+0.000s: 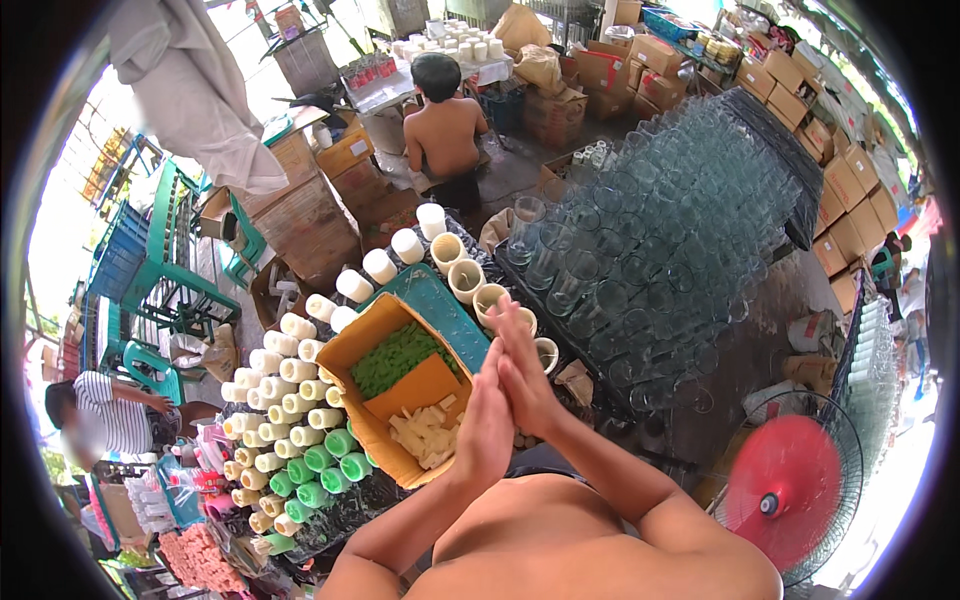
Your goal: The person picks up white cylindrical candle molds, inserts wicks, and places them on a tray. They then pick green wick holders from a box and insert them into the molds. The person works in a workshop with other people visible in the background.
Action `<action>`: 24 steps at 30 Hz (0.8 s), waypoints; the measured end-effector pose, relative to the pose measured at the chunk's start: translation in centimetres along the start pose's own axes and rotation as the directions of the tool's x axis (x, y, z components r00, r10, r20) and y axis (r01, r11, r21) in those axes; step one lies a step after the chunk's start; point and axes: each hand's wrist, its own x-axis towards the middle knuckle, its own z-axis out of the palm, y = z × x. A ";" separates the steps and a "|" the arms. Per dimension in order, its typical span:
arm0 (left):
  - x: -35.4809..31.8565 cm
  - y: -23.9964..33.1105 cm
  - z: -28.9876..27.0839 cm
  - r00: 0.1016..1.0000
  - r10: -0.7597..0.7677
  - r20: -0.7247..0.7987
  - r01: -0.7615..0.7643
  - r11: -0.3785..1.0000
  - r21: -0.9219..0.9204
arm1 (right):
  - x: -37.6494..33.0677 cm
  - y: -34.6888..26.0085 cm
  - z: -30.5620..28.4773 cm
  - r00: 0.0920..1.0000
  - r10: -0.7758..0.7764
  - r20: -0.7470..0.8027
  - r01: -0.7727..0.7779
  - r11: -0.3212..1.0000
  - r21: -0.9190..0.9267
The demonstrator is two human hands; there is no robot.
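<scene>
My left hand [485, 430] and my right hand [526, 375] are pressed palm to palm, fingers straight and together, over the right side of an open cardboard box [345, 385]. Whatever may lie between the palms is hidden. Small green pieces [395, 362] fill the far part of the box. Pale cream sticks [420, 432] lie in its near part, past a cardboard divider [418, 390]. Behind my fingertips stand cream cups [466, 277], some with a strand inside. A teal surface [440, 310] shows beyond the box.
White and cream cylinders [295, 370] and green ones [320, 460] crowd the left. Many clear glasses [640, 240] cover a table at the right. A red fan [785, 465] stands near right. One person [445, 135] sits at the back, another [115, 410] at far left.
</scene>
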 end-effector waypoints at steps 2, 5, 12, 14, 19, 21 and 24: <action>-0.8 2.6 0.7 0.992 0.106 0.067 -0.114 0.987 0.116 | 0.0 2.3 -0.4 0.972 0.210 -0.105 -0.201 0.975 0.093; 0.4 -0.8 -4.2 0.971 0.182 -0.157 -0.151 0.969 0.194 | -2.6 -4.1 5.5 0.978 -0.120 0.173 0.126 0.992 -0.021; -2.7 0.2 -9.9 0.811 0.287 -0.510 -0.219 0.957 0.189 | 1.0 -6.2 2.7 0.959 0.011 0.284 -0.044 0.993 0.109; -6.4 1.1 -11.0 0.751 0.379 -0.541 -0.228 0.917 0.327 | 2.6 -6.1 2.0 0.946 0.110 0.304 -0.163 0.974 0.157; -20.6 -0.3 -12.3 0.401 0.441 -0.803 -0.156 0.897 0.415 | 3.1 -4.8 5.3 0.808 0.150 0.570 -0.251 0.963 0.102; -26.6 -0.4 -12.2 0.240 0.498 -0.833 -0.093 0.866 0.491 | 1.6 -3.5 7.7 0.743 0.144 0.653 -0.218 0.975 0.033; -34.7 -2.2 -14.7 0.033 0.461 -0.887 -0.016 0.887 0.461 | -1.5 -4.1 12.2 0.650 0.188 0.736 -0.005 0.970 -0.243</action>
